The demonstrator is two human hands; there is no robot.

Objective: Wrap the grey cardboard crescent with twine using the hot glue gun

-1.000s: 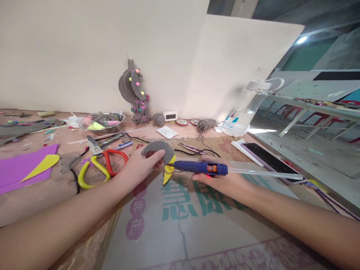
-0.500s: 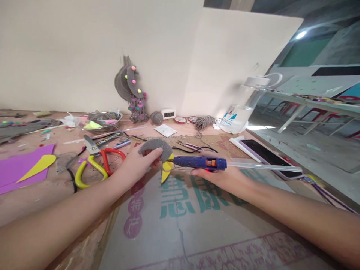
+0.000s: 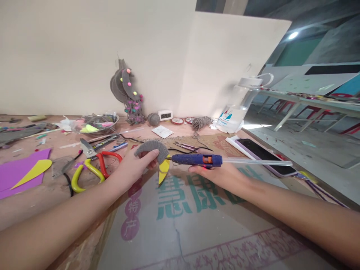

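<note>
My left hand [image 3: 140,161] pinches a crescent [image 3: 153,147] wound with grey yarn, whose bare tip is yellow [image 3: 163,172]. In my right hand [image 3: 209,170] is a blue glue gun [image 3: 197,160], its nozzle pointing left at the border of the yarn and the yellow part. I cannot tell whether nozzle and crescent touch. A long clear glue stick [image 3: 258,162] sticks out of the gun's back, and a small red light glows under its body. Both hands are above a cardboard sheet [image 3: 152,240] with green and purple print.
Scissors [image 3: 95,161] with yellow and red handles lie left, beside purple sheets [image 3: 19,176] and a yellow cutout [image 3: 35,172]. A phone [image 3: 264,155] lies right, a water bottle [image 3: 233,108] behind it. Along the wall are a bowl [image 3: 97,125], a yarn ball [image 3: 153,119] and a clock [image 3: 165,114].
The whole view has shifted slightly, so things appear a little further left. Both hands keep their holds, and the glue gun's nozzle stays at the crescent's yarn edge.
</note>
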